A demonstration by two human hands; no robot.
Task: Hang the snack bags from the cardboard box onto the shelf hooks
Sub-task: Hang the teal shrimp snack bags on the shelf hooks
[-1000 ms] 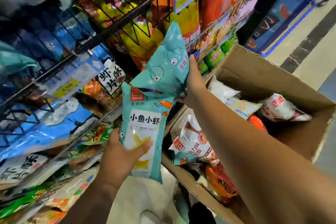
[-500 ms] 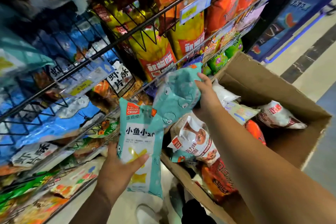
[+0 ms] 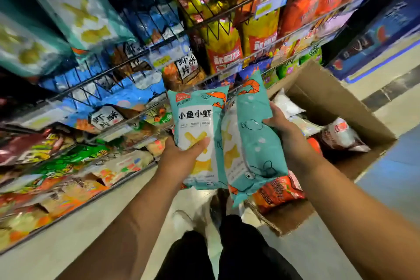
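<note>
Two teal snack bags with shrimp drawings stand upright side by side in front of me. My left hand grips the left teal bag from below, thumb across its front. My right hand holds the right teal bag by its right side, fingers curled round it. Behind the right hand sits the open cardboard box with several more snack bags inside. The wire shelf with hooks fills the left and top of the view, packed with hanging bags.
Matching teal bags hang at the upper left of the shelf. Yellow and orange bags hang right above the box. My dark trousers and shoes are on the pale floor below. A blue display stands at the far right.
My right hand has turned its teal bag from tilted and crumpled to upright and brought it down beside the left bag. The view has tipped downward.
</note>
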